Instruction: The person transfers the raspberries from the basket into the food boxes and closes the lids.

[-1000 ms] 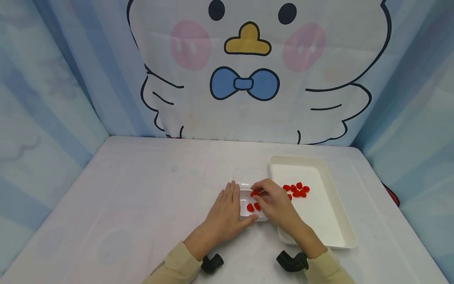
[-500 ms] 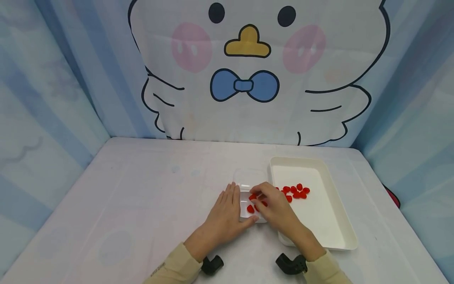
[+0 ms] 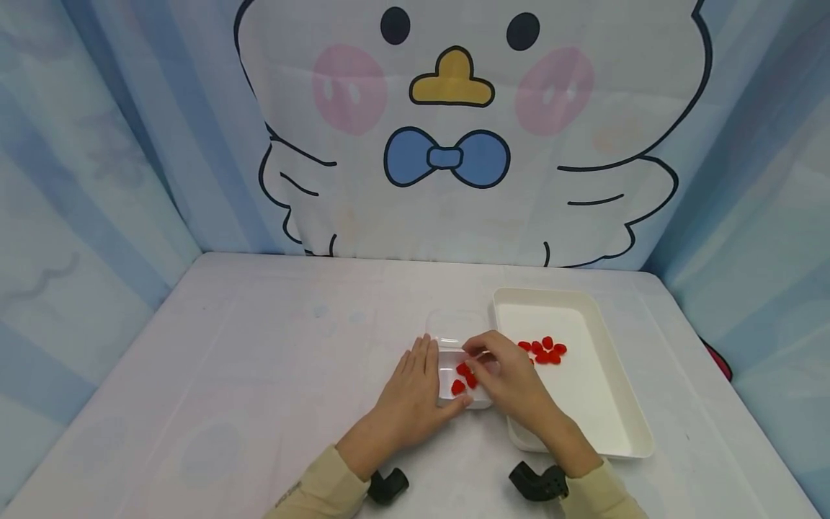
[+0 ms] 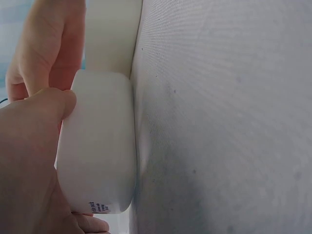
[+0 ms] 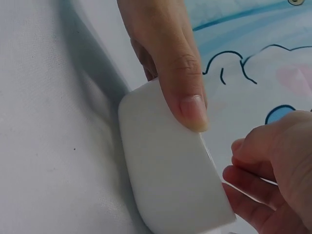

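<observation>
A small white box (image 3: 447, 395) with a clear lid (image 3: 457, 323) folded back stands in front of me, left of a cream tray (image 3: 586, 404). Small red pieces (image 3: 457, 387) lie inside it. My left hand (image 3: 410, 398) lies along its left side with straight fingers, and the thumb (image 4: 63, 103) rests on the front rim. Over the box's right part hovers my right hand (image 3: 509, 378), its fingers bent and thumb apart from the index finger. The right wrist view shows no red piece between those fingers (image 5: 251, 183). Part of the box's inside is hidden behind this hand.
Several more red pieces (image 3: 547, 351) lie in the tray's upper left part. Black wrist cameras (image 3: 387, 486) sit at both cuffs, close above the white tablecloth (image 3: 259, 404). A curtain with a cartoon figure (image 3: 447, 209) hangs behind the table.
A red piece pinched in my right hand has gone down into the box, and the fingers have come apart and lifted slightly. My left hand has stayed in place.
</observation>
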The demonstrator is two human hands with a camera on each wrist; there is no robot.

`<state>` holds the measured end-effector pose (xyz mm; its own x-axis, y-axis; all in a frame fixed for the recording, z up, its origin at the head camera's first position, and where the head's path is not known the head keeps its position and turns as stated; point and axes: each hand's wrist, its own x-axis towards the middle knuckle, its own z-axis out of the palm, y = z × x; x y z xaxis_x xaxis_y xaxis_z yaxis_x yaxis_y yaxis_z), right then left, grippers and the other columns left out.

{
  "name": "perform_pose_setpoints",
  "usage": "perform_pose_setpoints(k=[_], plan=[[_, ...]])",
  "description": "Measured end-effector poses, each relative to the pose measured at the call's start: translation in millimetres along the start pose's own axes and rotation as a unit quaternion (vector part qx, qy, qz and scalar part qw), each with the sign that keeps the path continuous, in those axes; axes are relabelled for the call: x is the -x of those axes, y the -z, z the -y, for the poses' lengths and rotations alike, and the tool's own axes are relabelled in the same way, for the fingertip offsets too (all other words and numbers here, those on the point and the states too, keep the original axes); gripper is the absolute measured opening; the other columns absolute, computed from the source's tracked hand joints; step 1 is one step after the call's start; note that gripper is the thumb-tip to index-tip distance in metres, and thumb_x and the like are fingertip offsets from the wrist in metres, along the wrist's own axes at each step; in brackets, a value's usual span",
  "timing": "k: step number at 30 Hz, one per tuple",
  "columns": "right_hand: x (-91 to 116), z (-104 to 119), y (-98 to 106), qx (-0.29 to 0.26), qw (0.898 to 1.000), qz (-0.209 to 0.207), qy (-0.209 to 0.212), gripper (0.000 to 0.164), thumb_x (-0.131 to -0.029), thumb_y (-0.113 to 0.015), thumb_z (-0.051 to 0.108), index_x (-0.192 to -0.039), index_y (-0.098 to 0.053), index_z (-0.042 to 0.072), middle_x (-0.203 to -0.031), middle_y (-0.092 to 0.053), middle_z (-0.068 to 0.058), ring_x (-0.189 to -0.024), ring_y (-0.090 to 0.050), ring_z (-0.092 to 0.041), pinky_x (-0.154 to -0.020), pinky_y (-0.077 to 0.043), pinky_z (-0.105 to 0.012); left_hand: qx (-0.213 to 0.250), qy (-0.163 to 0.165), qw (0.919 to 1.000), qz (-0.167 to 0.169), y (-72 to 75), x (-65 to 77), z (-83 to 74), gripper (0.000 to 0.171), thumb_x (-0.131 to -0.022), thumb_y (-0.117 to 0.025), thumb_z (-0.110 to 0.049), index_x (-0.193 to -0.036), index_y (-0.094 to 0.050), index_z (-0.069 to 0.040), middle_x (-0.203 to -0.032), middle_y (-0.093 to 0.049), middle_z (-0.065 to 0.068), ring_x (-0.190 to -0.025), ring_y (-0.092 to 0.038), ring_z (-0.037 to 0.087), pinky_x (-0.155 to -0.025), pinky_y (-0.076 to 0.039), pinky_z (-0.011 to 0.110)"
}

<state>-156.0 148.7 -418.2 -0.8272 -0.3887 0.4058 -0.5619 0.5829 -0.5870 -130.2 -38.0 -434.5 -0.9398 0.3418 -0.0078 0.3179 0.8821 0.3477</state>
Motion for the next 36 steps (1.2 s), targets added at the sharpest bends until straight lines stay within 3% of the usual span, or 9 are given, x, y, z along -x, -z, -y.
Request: perform_pose_setpoints(k=[7,15,17,22,24,26,32,33,36], plan=[[-1.3,-7.7,14.7,0.014,0.999,-0.023,-0.018,0.027,-0.085,-0.074,0.000,-0.110,-0.066,0.007,-0.105,-0.070,-0.006,-0.093,-0.068,-0.017,-0.083,-0.060,-0.036,0.005,0.002,1.0000,0.002,-0.3,-0.3,-1.3,0.101,-0.091,-0.051,-0.068,-0.155,-0.019,0.003,-0.163,-0.023,0.020,-0.152,-0.021,0.034,-0.122,-0.027,0.047],[1.3,-23.3,33.9,0.014,0.996,-0.081,-0.044,0.025,-0.087,-0.070,-0.002,-0.110,-0.065,0.004,-0.107,-0.068,-0.008,-0.093,-0.069,-0.021,-0.084,-0.059,-0.039,0.012,0.011,0.9998,0.011,-0.1,-0.8,-2.4,0.102,-0.091,-0.049,-0.070,-0.156,-0.016,0.001,-0.164,-0.020,0.018,-0.154,-0.018,0.032,-0.123,-0.024,0.046],[2.2,-28.0,38.7,0.017,0.994,-0.097,-0.053,0.024,-0.087,-0.070,-0.003,-0.110,-0.065,0.003,-0.106,-0.068,-0.009,-0.093,-0.069,-0.021,-0.085,-0.058,-0.034,0.013,0.013,0.9998,0.013,0.0,-1.1,-2.9,0.102,-0.090,-0.049,-0.069,-0.157,-0.016,0.000,-0.164,-0.020,0.018,-0.154,-0.018,0.032,-0.123,-0.024,0.047],[5.2,-38.2,48.4,0.035,0.988,-0.126,-0.086,0.024,-0.088,-0.068,-0.003,-0.112,-0.064,0.001,-0.107,-0.068,-0.013,-0.094,-0.067,-0.025,-0.087,-0.050,-0.008,0.010,0.015,0.9997,0.015,0.0,-1.4,-3.0,0.102,-0.090,-0.049,-0.070,-0.157,-0.016,0.000,-0.165,-0.020,0.018,-0.154,-0.018,0.032,-0.123,-0.024,0.047],[6.9,-41.3,51.5,0.045,0.985,-0.134,-0.098,0.024,-0.089,-0.067,-0.003,-0.113,-0.064,0.001,-0.108,-0.068,-0.014,-0.095,-0.067,-0.026,-0.088,-0.047,-0.005,0.009,0.015,0.9998,0.014,-0.2,-1.3,-3.0,0.102,-0.091,-0.048,-0.070,-0.157,-0.015,0.001,-0.165,-0.020,0.018,-0.154,-0.018,0.032,-0.123,-0.024,0.046],[8.2,-44.1,54.0,0.057,0.982,-0.142,-0.107,0.023,-0.090,-0.066,-0.002,-0.113,-0.064,0.001,-0.108,-0.068,-0.015,-0.096,-0.067,-0.027,-0.089,-0.050,-0.012,0.007,0.015,0.9998,0.013,-0.7,-1.2,-2.9,0.102,-0.091,-0.048,-0.070,-0.157,-0.015,0.001,-0.165,-0.020,0.018,-0.154,-0.018,0.032,-0.123,-0.024,0.046],[11.7,-50.2,60.5,0.066,0.977,-0.157,-0.130,0.022,-0.092,-0.063,-0.001,-0.114,-0.063,0.000,-0.109,-0.068,-0.016,-0.097,-0.066,-0.028,-0.087,-0.043,0.000,0.007,0.016,0.9997,0.014,-0.7,-1.1,-3.8,0.102,-0.090,-0.049,-0.070,-0.157,-0.016,0.000,-0.165,-0.019,0.018,-0.154,-0.018,0.032,-0.123,-0.024,0.047],[12.1,-51.0,61.3,0.066,0.976,-0.158,-0.134,0.022,-0.092,-0.063,-0.001,-0.114,-0.063,0.000,-0.110,-0.068,-0.016,-0.097,-0.066,-0.028,-0.087,-0.042,0.001,0.008,0.016,0.9997,0.015,-0.6,-1.2,-3.9,0.102,-0.090,-0.049,-0.070,-0.157,-0.016,0.000,-0.165,-0.019,0.017,-0.154,-0.017,0.032,-0.123,-0.024,0.047],[13.2,-52.3,63.3,0.070,0.973,-0.158,-0.152,0.022,-0.093,-0.062,-0.001,-0.115,-0.063,0.001,-0.110,-0.068,-0.016,-0.098,-0.066,-0.028,-0.091,-0.054,-0.019,0.009,0.017,0.9997,0.014,-0.7,-1.5,-4.0,0.102,-0.090,-0.048,-0.070,-0.157,-0.016,0.000,-0.165,-0.019,0.017,-0.154,-0.017,0.032,-0.123,-0.024,0.047]])
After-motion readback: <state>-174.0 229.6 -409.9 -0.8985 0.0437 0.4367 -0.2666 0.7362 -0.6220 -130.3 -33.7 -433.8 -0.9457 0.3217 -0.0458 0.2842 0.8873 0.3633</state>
